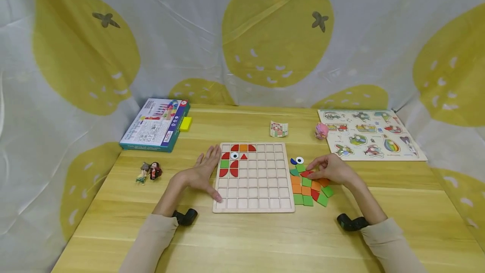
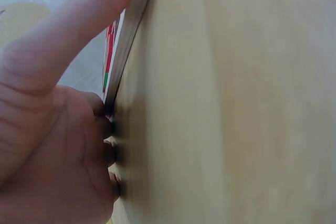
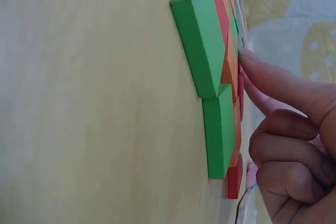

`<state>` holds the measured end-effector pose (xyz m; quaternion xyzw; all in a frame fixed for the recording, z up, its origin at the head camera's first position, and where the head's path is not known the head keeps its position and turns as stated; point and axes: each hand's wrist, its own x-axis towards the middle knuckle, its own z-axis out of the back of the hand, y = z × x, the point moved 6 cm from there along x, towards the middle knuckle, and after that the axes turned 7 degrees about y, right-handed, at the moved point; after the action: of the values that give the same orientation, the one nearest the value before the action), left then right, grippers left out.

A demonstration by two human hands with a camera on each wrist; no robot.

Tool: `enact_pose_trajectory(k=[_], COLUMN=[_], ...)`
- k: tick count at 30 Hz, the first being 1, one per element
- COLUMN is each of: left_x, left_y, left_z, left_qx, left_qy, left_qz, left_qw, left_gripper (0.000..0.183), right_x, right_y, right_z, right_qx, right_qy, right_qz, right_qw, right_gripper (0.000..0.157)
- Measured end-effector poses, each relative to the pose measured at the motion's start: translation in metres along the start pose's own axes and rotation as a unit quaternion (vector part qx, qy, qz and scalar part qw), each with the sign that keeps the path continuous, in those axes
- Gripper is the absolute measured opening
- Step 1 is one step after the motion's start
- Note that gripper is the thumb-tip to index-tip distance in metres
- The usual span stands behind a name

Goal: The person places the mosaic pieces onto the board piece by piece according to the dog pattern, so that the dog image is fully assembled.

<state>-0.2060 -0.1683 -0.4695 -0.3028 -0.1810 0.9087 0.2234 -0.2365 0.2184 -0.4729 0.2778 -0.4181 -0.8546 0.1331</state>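
Observation:
A wooden grid board [image 1: 265,180] lies in front of me. Red pieces, a green square [image 1: 225,164], an orange square [image 1: 243,148] and a white eye disc [image 1: 234,155] fill some cells at its upper left. My left hand [image 1: 202,174] rests along the board's left edge with fingers spread and the thumb at the lower left corner; the left wrist view shows the thumb on the edge. Over the loose tiles right of the board, my right hand [image 1: 332,168] pinches a red piece [image 1: 305,174] between thumb and index finger, its other fingers curled.
Loose green tiles [image 1: 322,199], orange tiles [image 1: 296,180] and another eye disc [image 1: 299,160] lie beside the board. Behind are a pattern card [image 1: 279,129], a pink toy [image 1: 321,130] and a picture puzzle board [image 1: 373,138]. At left are a box [image 1: 155,123], a yellow block [image 1: 185,124] and small figurines [image 1: 154,171].

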Motion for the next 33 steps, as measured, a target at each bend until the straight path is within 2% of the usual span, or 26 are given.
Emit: enact_pose_trajectory(k=[6,10,16,23,26,31,33], left_x=[0.001,0.001,0.000,0.001,0.001,0.002,0.002], left_y=[0.001,0.003,0.004,0.005,0.004,0.002,0.001], left_z=[-0.002,-0.002,-0.001,-0.002,-0.002,-0.001,-0.001], left_qx=[-0.003,-0.004,-0.004,-0.005,-0.004,-0.001,-0.001], left_qy=[0.000,0.000,0.000,0.003,0.003,0.002,0.003], left_qz=[-0.003,-0.005,-0.003,-0.001,-0.003,-0.003,-0.003], left_qw=[1.0000,1.0000,1.0000,1.0000,1.0000,1.0000,1.0000], left_gripper=[0.153,0.153,0.153,0.154,0.153,0.153,0.153], right_x=[-0.004,-0.007,-0.001,0.002,0.001,0.003,0.004], right_y=[-0.003,-0.007,-0.009,-0.008,-0.008,-0.003,0.000], right_z=[0.007,0.011,0.013,0.020,0.021,0.020,0.020], right_qx=[-0.012,0.000,0.007,0.013,0.007,0.003,-0.015], right_qy=[-0.009,-0.015,-0.015,-0.059,-0.062,-0.044,-0.050], right_qz=[-0.019,-0.038,-0.066,-0.095,-0.080,-0.026,-0.024], right_qw=[1.000,0.999,0.998,0.994,0.995,0.999,0.998], right_gripper=[0.026,0.025,0.028,0.030,0.030,0.032,0.029])
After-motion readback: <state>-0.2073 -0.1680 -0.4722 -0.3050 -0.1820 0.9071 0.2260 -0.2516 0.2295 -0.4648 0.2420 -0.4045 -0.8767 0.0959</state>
